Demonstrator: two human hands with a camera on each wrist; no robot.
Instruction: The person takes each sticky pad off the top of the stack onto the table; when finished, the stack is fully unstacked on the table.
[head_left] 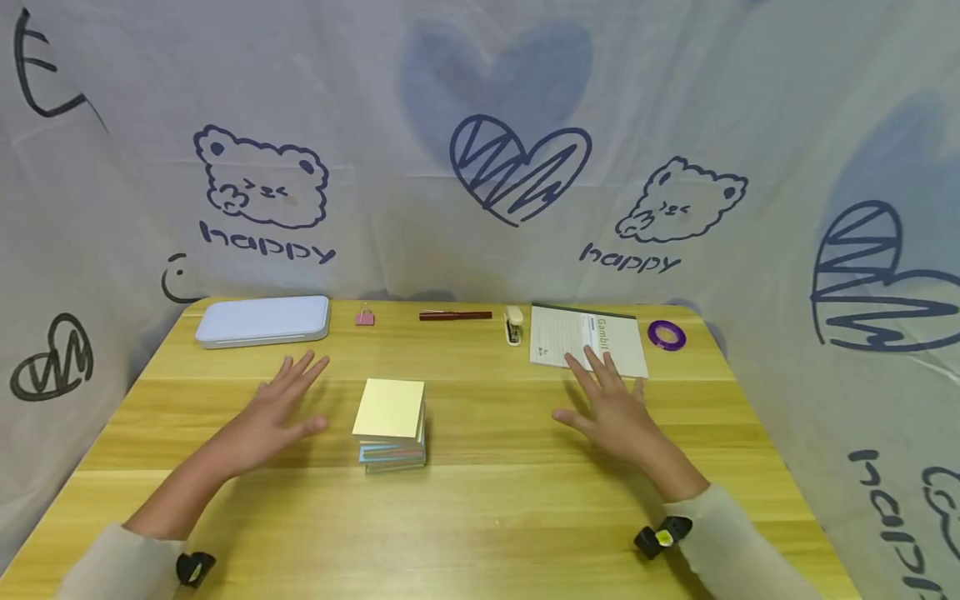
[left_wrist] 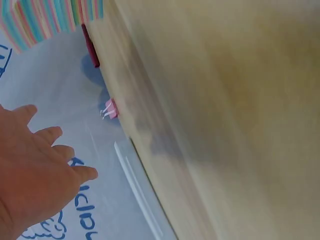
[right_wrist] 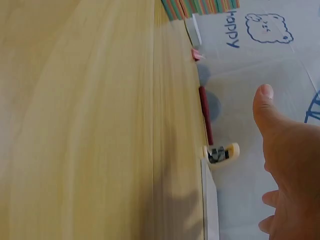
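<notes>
A stack of sticky notes (head_left: 389, 410) stands on the table between the two hands, a yellow pad on top and several coloured layers below. Left of it the left hand (head_left: 272, 418) hovers with fingers spread, holding nothing. My right hand (head_left: 611, 414) is farther off on the other side, fingers also apart and nothing in them; its fingertips overlap the near edge of the notepad (head_left: 551, 337) in the head view, and whether they touch it I cannot tell. Striped edges of the stack (left_wrist: 50, 20) show at the top of the left wrist view.
Along the back edge lie a pale pencil case (head_left: 262, 321), a pink binder clip (head_left: 364, 317), a dark red pen (head_left: 455, 316), a small white stapler (head_left: 513, 325) and a purple tape roll (head_left: 667, 335). A printed cloth (head_left: 390, 167) hangs behind the table.
</notes>
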